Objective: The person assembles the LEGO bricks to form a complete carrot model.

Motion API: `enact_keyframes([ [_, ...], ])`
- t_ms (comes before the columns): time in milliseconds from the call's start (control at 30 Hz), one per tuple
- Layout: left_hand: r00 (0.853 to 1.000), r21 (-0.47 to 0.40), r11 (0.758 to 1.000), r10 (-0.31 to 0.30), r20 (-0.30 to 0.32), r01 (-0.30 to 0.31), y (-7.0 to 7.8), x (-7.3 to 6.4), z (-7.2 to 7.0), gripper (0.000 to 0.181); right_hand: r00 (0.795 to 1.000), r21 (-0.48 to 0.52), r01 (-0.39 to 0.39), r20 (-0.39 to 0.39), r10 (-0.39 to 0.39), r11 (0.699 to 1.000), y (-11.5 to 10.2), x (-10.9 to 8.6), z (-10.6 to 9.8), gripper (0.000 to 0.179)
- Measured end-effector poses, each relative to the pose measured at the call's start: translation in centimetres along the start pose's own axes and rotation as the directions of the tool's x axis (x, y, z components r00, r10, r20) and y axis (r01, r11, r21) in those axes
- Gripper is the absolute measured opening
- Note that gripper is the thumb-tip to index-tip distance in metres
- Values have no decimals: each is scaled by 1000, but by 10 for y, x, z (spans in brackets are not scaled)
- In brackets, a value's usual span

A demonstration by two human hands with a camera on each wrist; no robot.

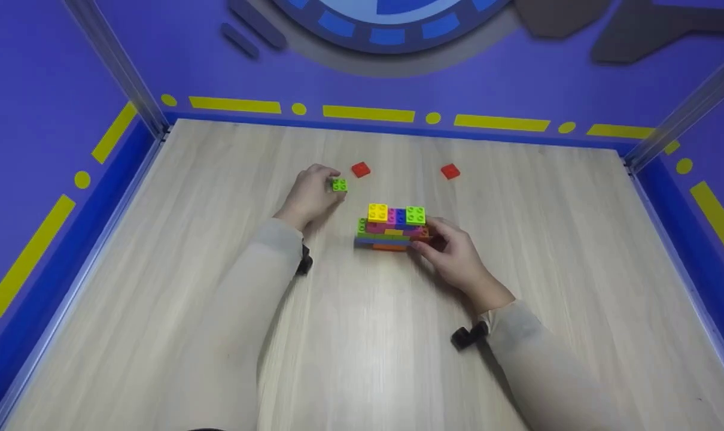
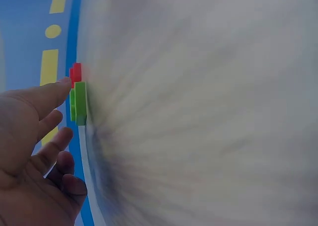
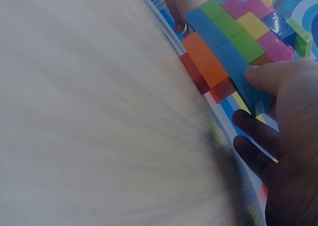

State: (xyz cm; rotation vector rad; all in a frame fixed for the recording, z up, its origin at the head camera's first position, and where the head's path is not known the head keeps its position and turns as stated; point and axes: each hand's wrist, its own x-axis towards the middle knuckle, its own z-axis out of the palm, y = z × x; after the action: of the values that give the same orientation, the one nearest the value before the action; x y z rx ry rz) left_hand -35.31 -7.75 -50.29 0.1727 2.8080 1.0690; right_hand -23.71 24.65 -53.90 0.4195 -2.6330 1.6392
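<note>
My left hand [image 1: 309, 194] is around a small lime-green toy brick [image 1: 339, 184] on the table, with thumb and fingers spread to either side of it. In the left wrist view the thumb tip lies close to the green brick [image 2: 79, 104], and the other fingers are loosely bent, apart from it. My right hand [image 1: 458, 251] grips the right end of a multicoloured brick build [image 1: 392, 227]. Its thumb presses a blue brick [image 3: 236, 67] in the right wrist view, and other fingers are partly hidden behind. Yellow and lime bricks top the build; an orange one is low down.
Two flat red bricks lie farther back, a left one [image 1: 361, 170] beyond the green brick and a right one [image 1: 450, 171]. The wooden table [image 1: 158, 287] is bounded by blue-purple panels [image 1: 386, 90] at the back and sides.
</note>
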Motion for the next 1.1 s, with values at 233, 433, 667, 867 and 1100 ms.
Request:
enact_keyframes([
  [233,1000,71,997,-11,5,10,-2,6,-3,53,1000,-9,-24,9,24,1000,-3,0,1,55],
  [433,1000,69,998,-2,28,0,0,6,-5,47,999,-9,-34,10,34,999,-2,0,1,55],
  [667,998,-35,999,-21,53,23,-1,9,-5,41,999,1,-40,12,40,999,0,0,1,56],
  [867,997,-158,986,-49,59,58,-2,7,-8,45,999,-17,-45,14,45,999,-1,0,1,57],
  [1100,996,-233,972,15,92,7,10,3,-14,45,999,-37,-48,12,49,998,-1,0,0,56],
])
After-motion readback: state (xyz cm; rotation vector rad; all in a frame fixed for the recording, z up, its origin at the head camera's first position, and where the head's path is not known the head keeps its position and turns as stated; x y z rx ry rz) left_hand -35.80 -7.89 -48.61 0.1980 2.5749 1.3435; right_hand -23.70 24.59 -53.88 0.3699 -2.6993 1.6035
